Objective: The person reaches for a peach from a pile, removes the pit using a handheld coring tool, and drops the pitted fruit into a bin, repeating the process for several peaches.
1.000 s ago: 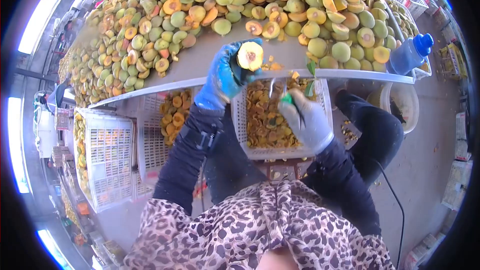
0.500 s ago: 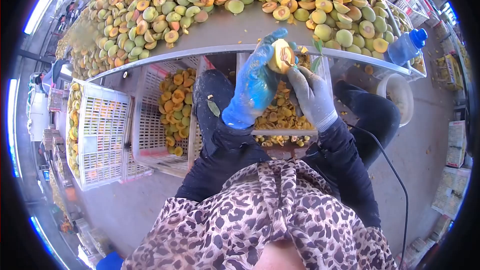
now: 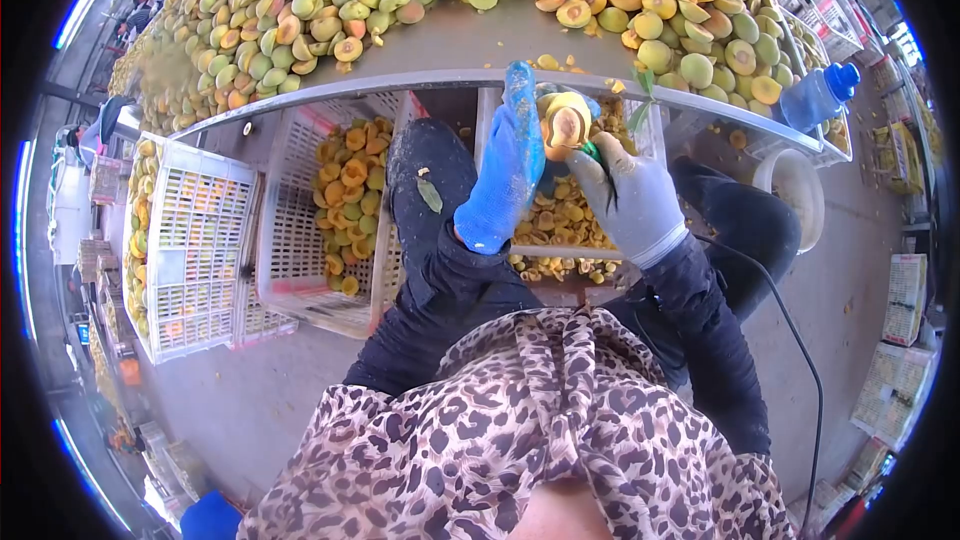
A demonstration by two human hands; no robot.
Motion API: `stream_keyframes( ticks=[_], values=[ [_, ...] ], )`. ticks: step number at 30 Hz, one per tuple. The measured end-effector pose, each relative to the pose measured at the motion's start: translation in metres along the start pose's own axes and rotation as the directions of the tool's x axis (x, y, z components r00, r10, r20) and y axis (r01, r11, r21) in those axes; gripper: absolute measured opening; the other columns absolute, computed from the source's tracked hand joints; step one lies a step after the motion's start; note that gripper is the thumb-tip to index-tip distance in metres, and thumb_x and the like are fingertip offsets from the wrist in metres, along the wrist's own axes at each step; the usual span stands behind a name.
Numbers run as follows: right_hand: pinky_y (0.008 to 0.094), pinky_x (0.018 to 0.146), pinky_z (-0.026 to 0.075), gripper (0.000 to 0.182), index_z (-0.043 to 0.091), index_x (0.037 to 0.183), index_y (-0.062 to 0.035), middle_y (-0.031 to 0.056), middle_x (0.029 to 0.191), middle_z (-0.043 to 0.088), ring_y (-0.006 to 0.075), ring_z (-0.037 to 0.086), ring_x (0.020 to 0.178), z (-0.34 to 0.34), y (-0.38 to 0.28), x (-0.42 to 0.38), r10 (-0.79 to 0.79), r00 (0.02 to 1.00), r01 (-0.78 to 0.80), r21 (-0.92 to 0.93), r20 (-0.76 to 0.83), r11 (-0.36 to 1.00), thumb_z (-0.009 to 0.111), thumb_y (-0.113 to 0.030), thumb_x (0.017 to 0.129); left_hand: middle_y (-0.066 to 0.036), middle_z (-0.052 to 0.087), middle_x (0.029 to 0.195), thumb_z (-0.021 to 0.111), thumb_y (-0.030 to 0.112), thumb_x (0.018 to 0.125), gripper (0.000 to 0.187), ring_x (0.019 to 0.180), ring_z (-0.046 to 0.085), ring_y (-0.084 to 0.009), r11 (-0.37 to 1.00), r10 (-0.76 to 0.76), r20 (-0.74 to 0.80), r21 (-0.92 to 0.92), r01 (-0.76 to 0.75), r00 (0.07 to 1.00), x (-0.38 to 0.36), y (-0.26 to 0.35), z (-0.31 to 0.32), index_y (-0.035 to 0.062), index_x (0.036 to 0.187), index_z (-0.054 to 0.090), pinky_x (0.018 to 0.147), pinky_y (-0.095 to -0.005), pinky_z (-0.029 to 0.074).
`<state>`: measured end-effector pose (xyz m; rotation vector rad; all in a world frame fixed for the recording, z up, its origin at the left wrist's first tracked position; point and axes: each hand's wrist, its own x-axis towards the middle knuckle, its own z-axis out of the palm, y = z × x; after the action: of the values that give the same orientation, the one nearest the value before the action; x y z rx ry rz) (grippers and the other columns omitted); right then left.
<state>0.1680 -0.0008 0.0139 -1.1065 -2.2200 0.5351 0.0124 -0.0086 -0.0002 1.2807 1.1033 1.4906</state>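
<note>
My left hand (image 3: 503, 165), in a blue glove, grips a peach half (image 3: 566, 126) with its brown stone facing up; flesh around the stone is partly cut. In a grey glove, my right hand (image 3: 632, 190) is closed around a small tool with a green handle (image 3: 592, 151). The tool's tip is at the peach's lower edge, and its exact kind is mostly hidden by the fingers. Below both hands, a crate (image 3: 575, 252) between my knees contains peach scraps and stones (image 3: 555, 218).
Many halved peaches (image 3: 350, 10) lie heaped on the metal table (image 3: 430, 50) ahead. Left stand a crate of pitted halves (image 3: 345, 195) and another white crate (image 3: 200, 250). At right are a blue bottle (image 3: 815, 97), a white bucket (image 3: 795, 195) and a black cable (image 3: 790, 330).
My left hand has turned more edge-on, and the peach half's cut face has rotated. The tool's green handle now shows between my right fingers. The whole view has shifted slightly.
</note>
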Motion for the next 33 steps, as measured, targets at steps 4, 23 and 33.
stream_keyframes(
  ticks=[4,23,33],
  values=[
    [0.0447,0.047,0.045,0.032,0.054,0.085,-0.0055,0.0166,0.057,0.059,0.0346,0.059,0.051,-0.008,-0.004,-0.004,0.002,0.995,0.012,-0.142,0.102,0.99,0.055,-0.036,0.092,-0.01,0.059,0.11,0.057,0.022,0.093,0.054,0.102,0.057,-0.0196,0.916,0.276,0.174,0.25,-0.313,0.945,-0.002,-0.012,-0.023,-0.001,0.138,0.037,0.095,-0.0337,0.044],
    [0.0225,0.062,0.047,0.026,0.064,0.097,0.0036,0.0043,0.073,0.063,0.0065,0.057,0.067,0.004,-0.024,0.018,0.423,0.863,-0.474,0.733,0.276,0.488,0.065,-0.017,0.082,-0.005,0.065,0.076,0.036,0.038,0.101,0.05,0.065,0.058,-0.0122,0.986,0.149,-0.335,-0.025,-0.167,0.93,-0.007,-0.01,0.021,-0.0013,0.088,0.065,0.061,-0.0296,0.047],
    [0.0318,0.067,0.049,0.019,0.059,0.096,0.0015,0.0116,0.08,0.065,0.0199,0.063,0.075,0.048,-0.004,-0.009,0.266,0.963,-0.249,0.561,0.053,0.79,0.064,-0.013,0.086,-0.006,0.067,0.08,0.034,0.047,0.099,0.057,0.066,0.063,-0.0156,0.991,0.129,-0.416,0.07,-0.11,0.9,0.002,-0.023,0.019,0.0012,0.086,0.065,0.061,-0.0262,0.05]
  ],
)
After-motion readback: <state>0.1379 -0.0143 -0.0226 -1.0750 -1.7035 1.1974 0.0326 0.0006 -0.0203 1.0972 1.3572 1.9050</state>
